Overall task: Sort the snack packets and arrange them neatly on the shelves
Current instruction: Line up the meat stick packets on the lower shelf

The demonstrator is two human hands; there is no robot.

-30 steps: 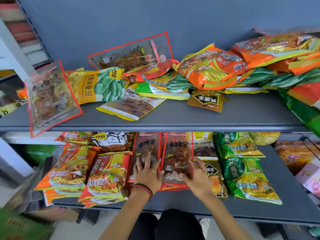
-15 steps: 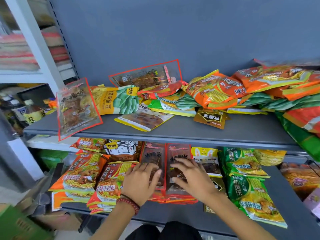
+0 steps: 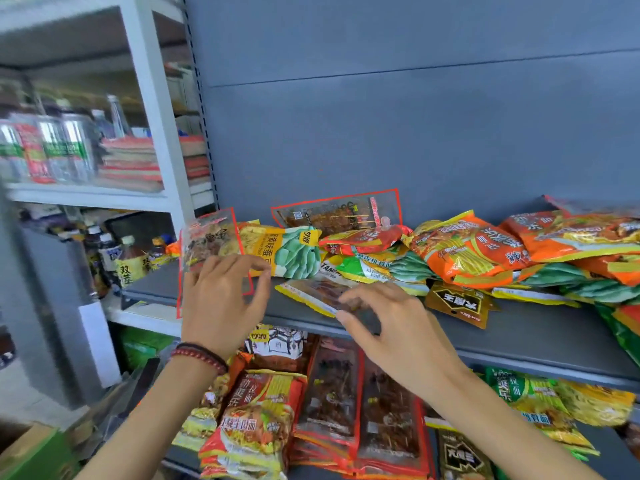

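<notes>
On upper shelf [image 3: 519, 341], left to right: overhanging packet [image 3: 207, 240] at the left end, projecting past the front edge, left hand [image 3: 221, 306] in front of it; bean packet [image 3: 294, 258] just beside; packet pile [image 3: 485, 251] from centre to right end, with leaning packet [image 3: 332, 213] propped behind against back panel [image 3: 415, 133], flat packet [image 3: 311, 292] and small packet [image 3: 457, 303] in front, right hand [image 3: 398, 334] before the flat packet. On lower shelf [image 3: 620, 462], below: noodle packets [image 3: 256, 420] at left, skewer packets [image 3: 360, 400] at centre, right-hand packets [image 3: 533, 400] beyond. Left of both shelves: side rack [image 3: 152, 133], cans [image 3: 65, 147] above, bottles [image 3: 117, 258] below.
</notes>
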